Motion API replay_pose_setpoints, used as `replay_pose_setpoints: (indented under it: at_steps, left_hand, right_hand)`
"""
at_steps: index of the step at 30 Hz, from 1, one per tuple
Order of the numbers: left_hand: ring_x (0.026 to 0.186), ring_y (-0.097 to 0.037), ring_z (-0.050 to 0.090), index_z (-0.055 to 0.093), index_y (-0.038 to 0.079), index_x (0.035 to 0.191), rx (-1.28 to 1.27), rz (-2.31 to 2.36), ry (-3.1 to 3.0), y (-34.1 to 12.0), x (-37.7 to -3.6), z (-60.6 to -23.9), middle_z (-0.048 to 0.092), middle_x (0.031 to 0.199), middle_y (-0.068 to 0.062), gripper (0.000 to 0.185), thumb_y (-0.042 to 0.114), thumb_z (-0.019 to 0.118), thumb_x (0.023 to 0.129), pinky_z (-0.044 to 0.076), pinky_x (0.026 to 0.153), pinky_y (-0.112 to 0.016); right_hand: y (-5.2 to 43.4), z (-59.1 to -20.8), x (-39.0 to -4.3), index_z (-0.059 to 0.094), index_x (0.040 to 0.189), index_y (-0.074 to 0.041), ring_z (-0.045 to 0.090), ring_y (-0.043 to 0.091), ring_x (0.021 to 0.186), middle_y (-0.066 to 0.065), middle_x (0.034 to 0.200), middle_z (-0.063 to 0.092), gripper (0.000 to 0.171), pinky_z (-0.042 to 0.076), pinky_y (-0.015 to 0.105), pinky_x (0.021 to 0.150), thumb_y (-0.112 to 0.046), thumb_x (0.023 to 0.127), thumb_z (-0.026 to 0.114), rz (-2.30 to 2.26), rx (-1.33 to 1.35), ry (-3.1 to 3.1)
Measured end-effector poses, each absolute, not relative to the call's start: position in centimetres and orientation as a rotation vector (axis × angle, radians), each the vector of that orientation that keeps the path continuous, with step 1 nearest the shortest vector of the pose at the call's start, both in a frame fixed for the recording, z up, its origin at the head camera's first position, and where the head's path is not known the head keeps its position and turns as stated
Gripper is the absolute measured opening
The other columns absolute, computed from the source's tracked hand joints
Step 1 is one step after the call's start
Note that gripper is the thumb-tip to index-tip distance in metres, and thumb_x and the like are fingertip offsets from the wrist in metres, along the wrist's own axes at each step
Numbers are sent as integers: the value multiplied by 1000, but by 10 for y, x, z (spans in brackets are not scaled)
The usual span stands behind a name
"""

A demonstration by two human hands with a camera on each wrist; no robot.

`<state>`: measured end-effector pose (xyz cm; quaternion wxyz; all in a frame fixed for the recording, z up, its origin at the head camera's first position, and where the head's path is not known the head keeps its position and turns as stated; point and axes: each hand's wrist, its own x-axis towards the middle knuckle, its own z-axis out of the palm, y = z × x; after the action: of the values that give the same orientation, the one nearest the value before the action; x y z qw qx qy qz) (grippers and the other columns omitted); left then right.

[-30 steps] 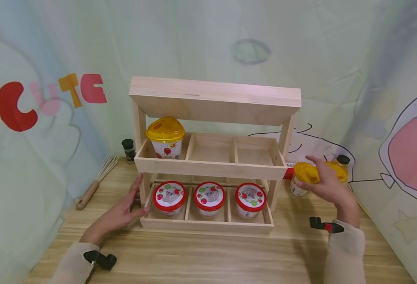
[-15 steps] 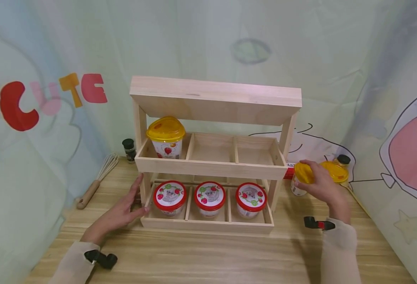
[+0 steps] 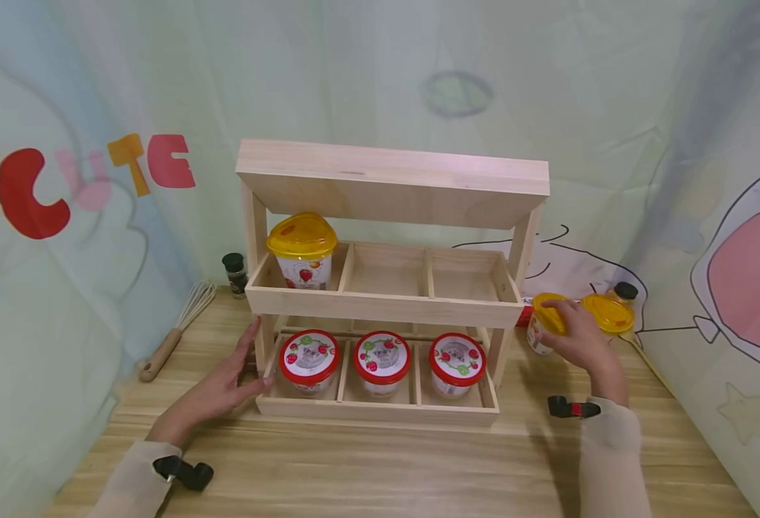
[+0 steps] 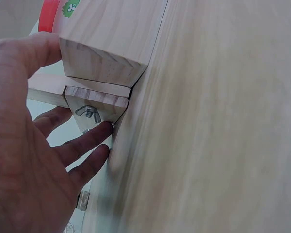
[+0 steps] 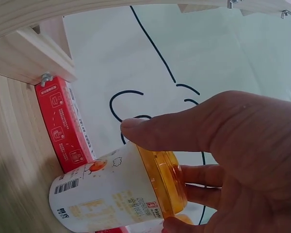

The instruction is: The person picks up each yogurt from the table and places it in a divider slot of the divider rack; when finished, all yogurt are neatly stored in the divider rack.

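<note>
In the head view my right hand (image 3: 583, 345) grips the yellow lid of a white plastic cup (image 3: 538, 332) at the right of the wooden shelf. In the right wrist view, my thumb and fingers are round this lid (image 5: 165, 182), and the printed cup stands slightly tilted. My left hand (image 3: 214, 388) rests on the left end of the two-tier wooden shelf (image 3: 386, 308). Its spread fingers (image 4: 85, 145) touch the post, and the thumb touches the lower tray. A similar yellow-lidded cup (image 3: 303, 248) sits in the upper left compartment. Three red-lidded cups (image 3: 382, 360) fill the lower compartments.
Another yellow-lidded cup (image 3: 607, 313) and a black-capped jar (image 3: 624, 291) stand behind the right hand, near a thin stick (image 3: 651, 367). A red box (image 5: 63, 126) lies beside the shelf. At left are a whisk (image 3: 175, 334) and a dark-capped jar (image 3: 234, 275).
My right hand has come down and left onto the yellow-lidded cup and taken hold of it. The cup has shifted slightly left. My left hand has stayed at the shelf.
</note>
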<state>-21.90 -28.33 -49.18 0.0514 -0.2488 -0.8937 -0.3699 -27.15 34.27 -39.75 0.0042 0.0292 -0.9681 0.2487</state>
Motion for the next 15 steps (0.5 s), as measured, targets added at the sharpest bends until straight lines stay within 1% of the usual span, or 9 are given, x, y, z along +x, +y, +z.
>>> replay_pose_setpoints:
  at_steps: [4,6,8,12,14,15]
  left_hand:
    - [131,-59,61,-12,22,172,-759,-1140,-2722,-284,-219,-491,36,162,-42,116,16,76,97,52,100,-75]
    - [131,-57,62,-12,22,172,-760,-1134,-2720,-284,-219,-491,38,162,-41,117,16,77,97,53,100,-73]
    - [130,-56,63,-12,21,172,-773,-1124,-2713,-284,-220,-492,40,160,-41,118,15,78,96,56,100,-68]
    - [128,-51,66,-11,21,172,-777,-1101,-2702,-285,-221,-494,45,158,-40,119,14,79,95,60,100,-52]
    - [128,-51,66,-11,21,172,-782,-1099,-2698,-285,-222,-494,45,158,-39,119,14,79,95,60,100,-48]
    - [128,-50,66,-10,21,172,-784,-1099,-2695,-285,-222,-494,45,158,-39,119,13,79,95,59,100,-48]
  right_hand:
    - [343,-400,-273,43,158,-1,28,59,149,37,167,30,67,31,81,118,-21,100,73,794,86,-3006]
    - [342,-402,-273,44,157,-1,29,59,148,36,167,30,66,32,80,118,-19,100,73,809,77,-2986]
    - [341,-405,-275,45,155,-2,30,58,148,36,167,30,63,33,80,118,-18,101,72,830,66,-2961]
    - [338,-412,-278,48,151,-3,30,58,147,35,166,31,56,33,80,117,-15,101,71,856,50,-2895]
    - [336,-415,-279,50,148,-3,32,58,146,35,164,34,52,33,80,117,-13,101,71,857,40,-2859]
    - [336,-417,-280,51,146,-3,33,58,145,35,162,36,50,34,79,117,-12,101,71,857,32,-2840]
